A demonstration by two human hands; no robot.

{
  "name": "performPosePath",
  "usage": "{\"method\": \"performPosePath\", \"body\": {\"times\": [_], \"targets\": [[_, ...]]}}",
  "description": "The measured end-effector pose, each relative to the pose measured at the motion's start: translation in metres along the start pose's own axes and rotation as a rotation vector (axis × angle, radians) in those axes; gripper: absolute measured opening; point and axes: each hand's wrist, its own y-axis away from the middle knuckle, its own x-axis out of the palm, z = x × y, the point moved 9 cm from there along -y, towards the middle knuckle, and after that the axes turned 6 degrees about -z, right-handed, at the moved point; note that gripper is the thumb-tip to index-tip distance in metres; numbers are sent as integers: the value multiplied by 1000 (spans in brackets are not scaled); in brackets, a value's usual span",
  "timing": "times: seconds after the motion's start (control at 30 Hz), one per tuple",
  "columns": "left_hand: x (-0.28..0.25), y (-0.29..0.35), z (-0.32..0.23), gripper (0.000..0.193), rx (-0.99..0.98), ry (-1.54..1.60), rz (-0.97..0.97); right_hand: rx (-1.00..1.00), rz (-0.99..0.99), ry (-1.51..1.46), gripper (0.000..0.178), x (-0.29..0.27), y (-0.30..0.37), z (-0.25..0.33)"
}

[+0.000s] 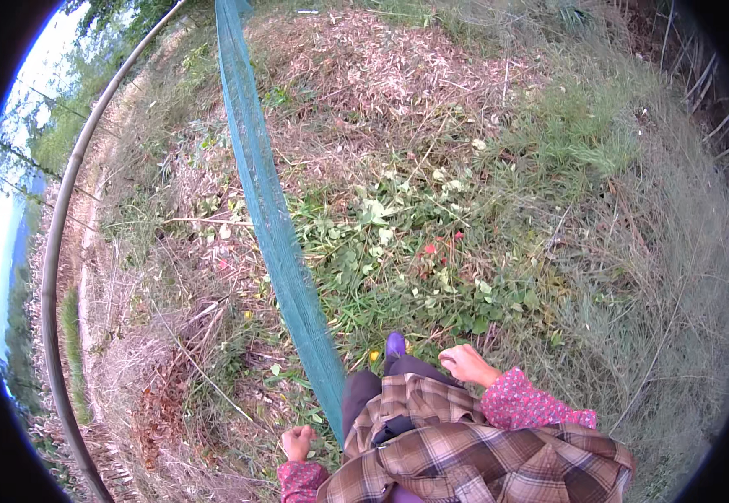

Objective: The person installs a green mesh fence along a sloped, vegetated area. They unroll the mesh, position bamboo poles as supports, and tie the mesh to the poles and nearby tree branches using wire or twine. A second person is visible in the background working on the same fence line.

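Note:
My left hand [299,443] hangs low beside my left hip, its fingers curled in with nothing visible in them. Closest to it is a long strip of blue-green netting [274,226], which runs from the top of the view down to my left leg; a gap shows between hand and net. Out in front of my right thigh, my right hand [467,365] is held above the ground with its fingers loosely bent and apart, touching nothing. One purple shoe [394,344] shows at the edge of cut green leaves [381,251].
A long bamboo pole [56,226] curves along the left side. Dry grass and straw [398,75] cover the ground, with taller grass [591,142] to the right. Thin dry sticks [201,369] lie at the left. Grey branches [716,92] stand at the far right.

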Motion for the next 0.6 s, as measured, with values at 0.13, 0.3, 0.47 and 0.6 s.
{"method": "performPosePath", "body": {"times": [0.13,0.3,0.47,0.6], "targets": [[-6,-55,-53,23,-66,-30,-26,18,22,-14,20,-52,-70,16],[39,-145,-87,26,-142,-28,79,42,-65,-48,18,-93,-157,5],[80,-268,-171,26,-164,-169,191,139,-76,-185,20,-114,-282,-8],[128,-361,-305,31,27,-99,315,127,67,-159,23,-133,-419,22]]}}
